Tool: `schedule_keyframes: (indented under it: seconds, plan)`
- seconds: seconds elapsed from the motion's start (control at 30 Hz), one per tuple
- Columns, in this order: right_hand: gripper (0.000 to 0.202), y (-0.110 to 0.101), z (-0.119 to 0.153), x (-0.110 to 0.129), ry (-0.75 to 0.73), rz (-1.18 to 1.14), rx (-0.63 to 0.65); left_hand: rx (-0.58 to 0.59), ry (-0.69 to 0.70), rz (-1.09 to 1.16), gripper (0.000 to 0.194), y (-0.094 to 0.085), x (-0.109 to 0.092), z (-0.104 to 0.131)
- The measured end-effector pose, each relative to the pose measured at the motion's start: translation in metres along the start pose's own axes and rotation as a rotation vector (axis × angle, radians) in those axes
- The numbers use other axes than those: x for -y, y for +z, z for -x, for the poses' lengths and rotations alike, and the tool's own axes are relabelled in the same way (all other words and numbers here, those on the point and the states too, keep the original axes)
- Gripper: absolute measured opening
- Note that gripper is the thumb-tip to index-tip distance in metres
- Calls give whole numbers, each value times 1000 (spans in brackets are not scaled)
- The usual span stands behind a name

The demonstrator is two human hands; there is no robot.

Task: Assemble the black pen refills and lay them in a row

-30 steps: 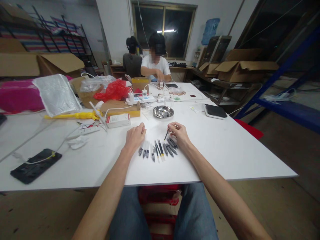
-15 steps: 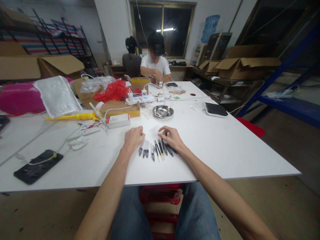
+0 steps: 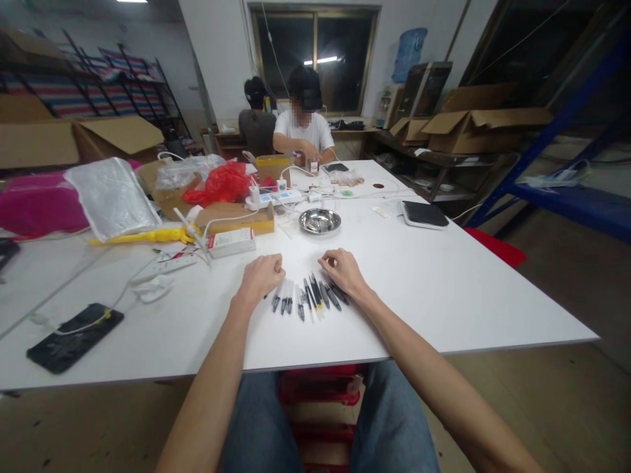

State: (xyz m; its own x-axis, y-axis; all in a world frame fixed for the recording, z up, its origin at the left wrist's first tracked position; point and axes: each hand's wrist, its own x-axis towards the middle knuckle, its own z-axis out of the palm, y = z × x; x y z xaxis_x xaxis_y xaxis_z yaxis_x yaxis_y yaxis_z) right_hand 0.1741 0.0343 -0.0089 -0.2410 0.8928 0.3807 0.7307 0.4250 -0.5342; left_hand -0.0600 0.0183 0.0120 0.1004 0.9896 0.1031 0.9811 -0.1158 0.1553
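A fan of pen parts lies on the white table, a little in from the middle of its near edge: clear pen barrels with dark tips on the left, slim black refills with yellow ends in the middle, dark grey barrels on the right; the left hand is curled beside the clear barrels, its grip hidden; the right hand bends over the grey ones, thumb and forefinger close, though whether they pinch anything I cannot tell; beyond sits a steel dish; a black phone lies toward the near left; across the far edge sits a person in white.
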Motion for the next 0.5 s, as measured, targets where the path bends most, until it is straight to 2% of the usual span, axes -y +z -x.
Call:
schedule_keyframes:
  seconds: [0.13, 0.23, 0.5]
  plan:
    - [20, -3, -1, -3, 146, 61, -49, 31, 24, 73, 21, -2, 0, 1]
    - [21, -8, -1, -3, 233, 37, -87, 29, 21, 87, 19, -1, 1, 1]
    - [25, -5, -3, -16, 239, -11, -182, -87, -17, 22, 34, 7, 2, 0]
